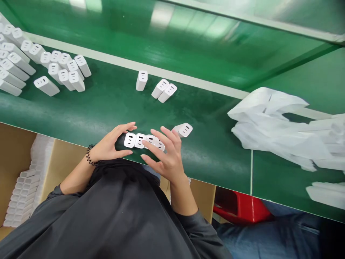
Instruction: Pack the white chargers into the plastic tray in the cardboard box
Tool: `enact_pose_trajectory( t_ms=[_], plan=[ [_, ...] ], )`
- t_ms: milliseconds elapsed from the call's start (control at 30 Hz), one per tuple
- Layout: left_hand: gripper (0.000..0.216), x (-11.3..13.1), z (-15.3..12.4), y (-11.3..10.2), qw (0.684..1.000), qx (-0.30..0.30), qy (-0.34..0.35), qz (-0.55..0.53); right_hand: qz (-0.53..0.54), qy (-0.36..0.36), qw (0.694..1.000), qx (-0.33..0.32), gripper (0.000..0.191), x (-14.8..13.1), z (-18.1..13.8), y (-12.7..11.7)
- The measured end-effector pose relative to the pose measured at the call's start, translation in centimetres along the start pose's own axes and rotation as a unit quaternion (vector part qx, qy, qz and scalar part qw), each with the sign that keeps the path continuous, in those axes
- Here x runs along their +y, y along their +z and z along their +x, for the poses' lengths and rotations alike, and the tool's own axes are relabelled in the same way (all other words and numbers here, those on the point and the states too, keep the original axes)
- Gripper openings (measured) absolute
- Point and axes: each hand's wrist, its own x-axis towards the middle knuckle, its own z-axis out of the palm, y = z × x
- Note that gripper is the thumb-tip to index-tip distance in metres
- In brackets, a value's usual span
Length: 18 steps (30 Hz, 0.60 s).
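A short row of white USB chargers stands on the green bench near its front edge, port faces up. My left hand, thumb and fingers apart, curves around the row's left end. Over the right part of the row is my right hand, fingers spread and partly covering the chargers there; whether its fingertips touch them I cannot tell. Just beyond the right hand one more charger leans at a tilt. Farther back stand a single charger and a touching pair.
Many white chargers crowd the bench's left side. Crumpled white plastic bags lie at the right. Below the edge are a cardboard box with stacked white pieces, a red stool and another person's denim-clad leg.
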Motion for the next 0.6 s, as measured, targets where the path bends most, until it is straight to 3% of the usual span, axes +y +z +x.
enact_pose_trajectory(
  t_ms=[200, 600],
  plan=[
    [0.083, 0.0, -0.2, -0.2, 1.0, -0.003, -0.005, -0.02, -0.027, -0.004, 0.999, -0.033, 0.045, -0.7, 1.0, 0.9],
    [0.07, 0.3, 0.2, 0.2, 1.0, 0.017, -0.019, -0.009, -0.028, -0.007, 1.0, 0.003, 0.042, -0.3, 0.6, 2.1]
  ],
)
